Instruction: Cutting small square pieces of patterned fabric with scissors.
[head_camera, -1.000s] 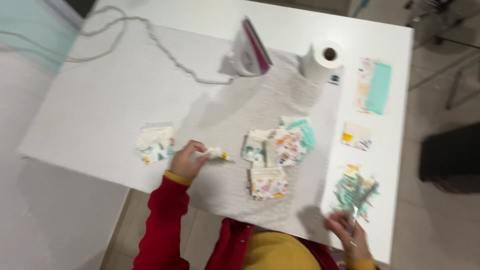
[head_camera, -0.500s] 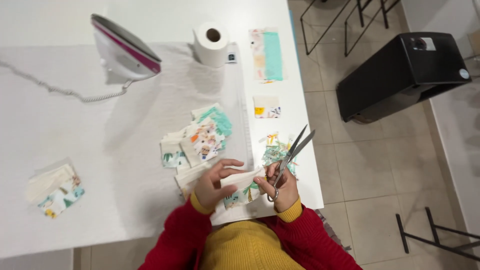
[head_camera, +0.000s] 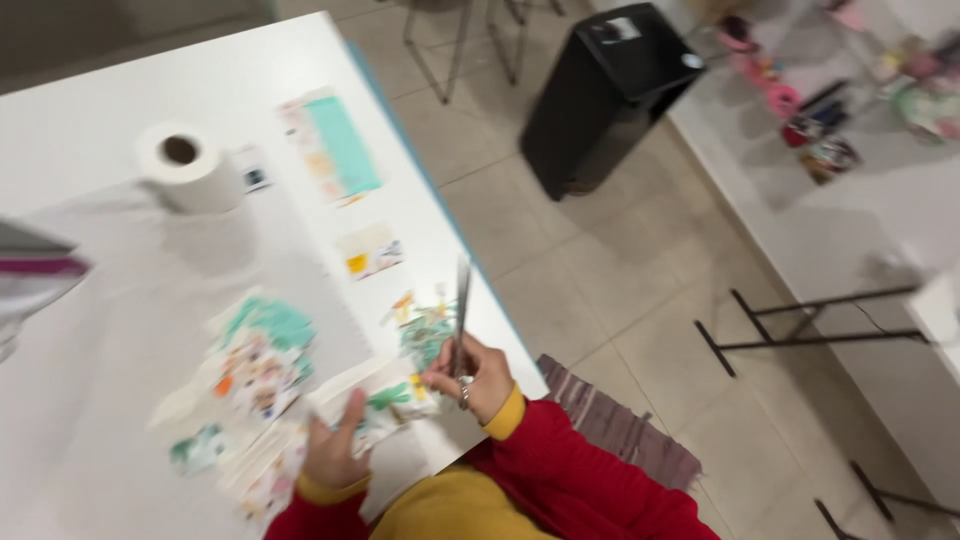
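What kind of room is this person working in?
Probably a home sewing or craft room. Printed fabric pieces lie on a white table, the right hand holds scissors, and an iron sits at the table's edge. The floor is tiled.
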